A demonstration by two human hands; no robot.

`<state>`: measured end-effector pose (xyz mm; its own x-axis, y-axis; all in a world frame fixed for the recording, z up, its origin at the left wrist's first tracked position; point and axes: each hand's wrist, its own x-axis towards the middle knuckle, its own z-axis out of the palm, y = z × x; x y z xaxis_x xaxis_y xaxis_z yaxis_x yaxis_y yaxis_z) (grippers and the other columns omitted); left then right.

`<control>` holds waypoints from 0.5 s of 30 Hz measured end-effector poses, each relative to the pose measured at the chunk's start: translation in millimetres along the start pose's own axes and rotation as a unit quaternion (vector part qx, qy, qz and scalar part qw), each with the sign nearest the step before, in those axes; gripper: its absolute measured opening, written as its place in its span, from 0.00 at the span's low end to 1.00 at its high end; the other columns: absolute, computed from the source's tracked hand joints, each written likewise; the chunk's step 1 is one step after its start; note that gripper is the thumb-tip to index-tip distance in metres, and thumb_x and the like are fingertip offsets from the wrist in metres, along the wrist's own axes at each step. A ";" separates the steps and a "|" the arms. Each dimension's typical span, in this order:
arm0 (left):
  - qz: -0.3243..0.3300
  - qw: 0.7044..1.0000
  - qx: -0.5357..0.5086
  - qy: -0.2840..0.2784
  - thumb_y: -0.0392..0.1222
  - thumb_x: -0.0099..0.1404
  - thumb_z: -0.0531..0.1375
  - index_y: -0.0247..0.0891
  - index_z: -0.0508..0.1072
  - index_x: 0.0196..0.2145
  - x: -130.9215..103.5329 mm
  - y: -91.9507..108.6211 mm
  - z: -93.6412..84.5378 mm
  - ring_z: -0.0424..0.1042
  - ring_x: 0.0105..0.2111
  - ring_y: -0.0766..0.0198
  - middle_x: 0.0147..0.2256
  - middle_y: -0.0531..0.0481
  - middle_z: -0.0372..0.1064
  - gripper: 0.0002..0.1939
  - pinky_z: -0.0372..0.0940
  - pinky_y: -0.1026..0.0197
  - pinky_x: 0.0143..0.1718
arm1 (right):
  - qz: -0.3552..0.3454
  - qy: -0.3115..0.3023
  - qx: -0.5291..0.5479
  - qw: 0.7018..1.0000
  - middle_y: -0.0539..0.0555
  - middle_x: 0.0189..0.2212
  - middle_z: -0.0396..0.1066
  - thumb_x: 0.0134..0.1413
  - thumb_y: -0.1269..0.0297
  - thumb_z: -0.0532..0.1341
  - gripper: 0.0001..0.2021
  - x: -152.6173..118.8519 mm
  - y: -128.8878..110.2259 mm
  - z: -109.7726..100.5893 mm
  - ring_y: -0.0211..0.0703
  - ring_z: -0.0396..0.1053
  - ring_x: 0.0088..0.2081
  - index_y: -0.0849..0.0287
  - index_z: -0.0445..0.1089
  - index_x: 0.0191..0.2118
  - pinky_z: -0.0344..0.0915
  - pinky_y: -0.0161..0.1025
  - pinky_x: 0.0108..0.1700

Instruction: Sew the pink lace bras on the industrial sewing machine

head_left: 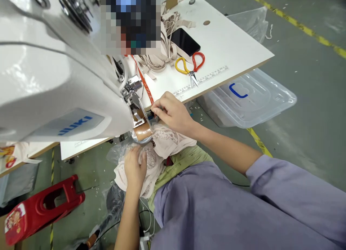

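Note:
A pale pink lace bra (pixel 164 138) hangs at the work point of a white sewing machine (pixel 48 80), its cups spread over my lap. My left hand (pixel 134 166) grips the near cup, thumb and fingers closed on the fabric just below the machine's round end. Above the far cup, my right hand (pixel 174 113) is pinched beside the presser foot (pixel 139 123); what lies between its fingertips is too small to make out. A brown guard piece (pixel 143 132) covers the spot between the hands. The needle is hidden.
On the white table (pixel 235 48) lie scissors (pixel 191 68), a phone (pixel 185 41), beige elastic strips (pixel 159 61) and a red tape (pixel 144 82). A lidded plastic box (pixel 251 98) stands under the table's edge. A red stool (pixel 45 206) is at lower left. Another person (pixel 131 19) is opposite.

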<state>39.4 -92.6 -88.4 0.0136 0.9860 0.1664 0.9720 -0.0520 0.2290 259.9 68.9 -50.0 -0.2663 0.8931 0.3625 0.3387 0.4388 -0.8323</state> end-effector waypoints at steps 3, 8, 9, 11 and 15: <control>-0.089 0.980 0.069 -0.166 0.54 0.64 0.63 0.23 0.68 0.58 -14.0 -21.2 52.0 0.72 0.51 0.38 0.50 0.26 0.72 0.34 0.67 0.43 0.50 | 0.060 0.013 0.055 0.997 0.53 0.38 0.64 0.64 0.64 0.58 0.07 -14.2 24.3 7.9 0.40 0.65 0.35 0.59 0.71 0.42 0.64 0.40 0.41; -0.109 0.970 0.017 -0.214 0.41 0.69 0.55 0.29 0.76 0.45 -31.4 -42.3 75.0 0.77 0.36 0.47 0.32 0.36 0.76 0.15 0.69 0.49 0.40 | 0.120 -0.131 0.096 0.979 0.58 0.41 0.70 0.64 0.58 0.57 0.14 -65.2 51.2 33.3 0.46 0.70 0.40 0.60 0.69 0.49 0.68 0.44 0.43; -0.104 0.972 -0.003 -0.212 0.41 0.71 0.53 0.31 0.77 0.45 -33.6 -43.2 69.1 0.77 0.36 0.49 0.33 0.37 0.77 0.15 0.69 0.51 0.40 | 0.122 -0.190 0.103 0.969 0.59 0.44 0.71 0.63 0.56 0.58 0.15 -75.8 54.6 39.4 0.47 0.71 0.41 0.60 0.69 0.49 0.69 0.46 0.44; -0.085 0.975 -0.047 -0.197 0.42 0.72 0.52 0.36 0.77 0.45 -37.5 -41.5 49.9 0.77 0.40 0.52 0.38 0.40 0.78 0.15 0.69 0.53 0.44 | 0.113 -0.293 0.110 0.943 0.63 0.52 0.70 0.60 0.53 0.61 0.22 -92.1 58.9 52.6 0.52 0.71 0.48 0.60 0.67 0.55 0.69 0.50 0.51; -0.067 0.979 -0.122 -0.149 0.45 0.72 0.52 0.40 0.77 0.45 -47.7 -30.7 -0.6 0.77 0.41 0.59 0.42 0.45 0.79 0.15 0.69 0.59 0.44 | 0.081 -0.389 0.142 0.907 0.65 0.64 0.61 0.48 0.47 0.70 0.41 -99.2 56.0 78.0 0.60 0.60 0.63 0.60 0.60 0.65 0.59 0.52 0.63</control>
<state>8.8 -138.1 -102.7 -0.0073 0.9870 -0.1604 0.8850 0.0810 0.4585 234.9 -2.9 -165.3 -0.8273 0.5547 -0.0883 0.2142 0.1663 -0.9625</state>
